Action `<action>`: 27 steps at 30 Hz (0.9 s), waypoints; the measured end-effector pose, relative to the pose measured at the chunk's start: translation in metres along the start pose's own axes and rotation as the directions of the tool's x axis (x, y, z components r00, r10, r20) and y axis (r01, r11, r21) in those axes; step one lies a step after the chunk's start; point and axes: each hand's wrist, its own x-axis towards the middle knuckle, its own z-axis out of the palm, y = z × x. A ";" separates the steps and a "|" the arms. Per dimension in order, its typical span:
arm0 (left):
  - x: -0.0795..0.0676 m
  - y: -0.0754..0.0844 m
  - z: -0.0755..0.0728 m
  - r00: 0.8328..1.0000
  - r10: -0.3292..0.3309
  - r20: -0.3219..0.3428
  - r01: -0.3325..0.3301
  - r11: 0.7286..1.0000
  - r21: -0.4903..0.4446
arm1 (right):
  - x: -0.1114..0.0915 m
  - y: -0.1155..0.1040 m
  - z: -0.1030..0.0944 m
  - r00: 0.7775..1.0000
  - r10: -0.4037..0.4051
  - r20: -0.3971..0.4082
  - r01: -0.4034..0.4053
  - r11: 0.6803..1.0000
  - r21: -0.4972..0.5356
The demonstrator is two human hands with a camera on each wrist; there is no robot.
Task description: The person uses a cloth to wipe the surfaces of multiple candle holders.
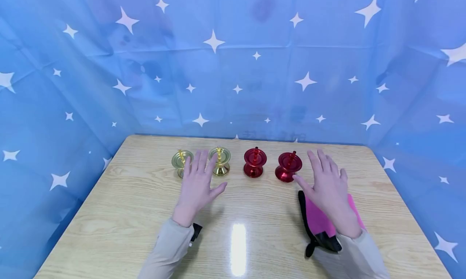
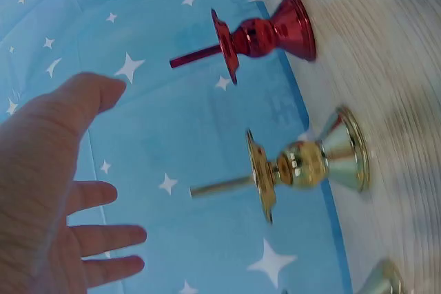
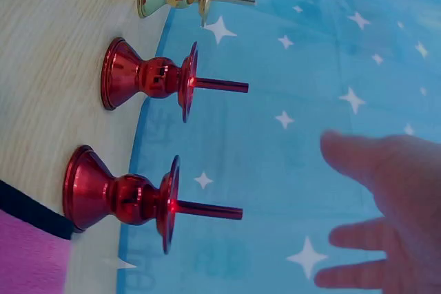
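Observation:
Both hands hover above the table with fingers extended and thumbs spread, holding nothing. My left hand is in front of two gold candle holders, the left one partly covered by its fingers and the other just right of them. My right hand is beside the rightmost red candle holder; a second red candle holder stands to its left. In the right wrist view, each red holder shows a flared foot, a dish and a thin post. All stand upright in a row.
A pink cloth item with black edging lies under the right forearm, partly hidden by it. The wooden table reaches back to a blue curtain with white stars. A bright reflection lies on the tabletop near the front.

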 end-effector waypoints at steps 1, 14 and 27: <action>0.002 0.002 0.001 1.000 0.017 -0.015 -0.017 1.000 -0.016 | -0.001 0.001 0.000 1.000 -0.001 -0.028 0.002 1.000 0.019; 0.017 0.033 0.027 0.981 0.099 -0.166 -0.144 0.946 -0.290 | -0.023 0.030 0.003 0.982 0.052 -0.179 -0.005 0.967 0.254; 0.029 0.065 0.052 0.973 0.137 -0.186 -0.200 0.904 -0.379 | -0.043 0.054 0.007 0.975 0.116 -0.188 -0.071 0.970 0.232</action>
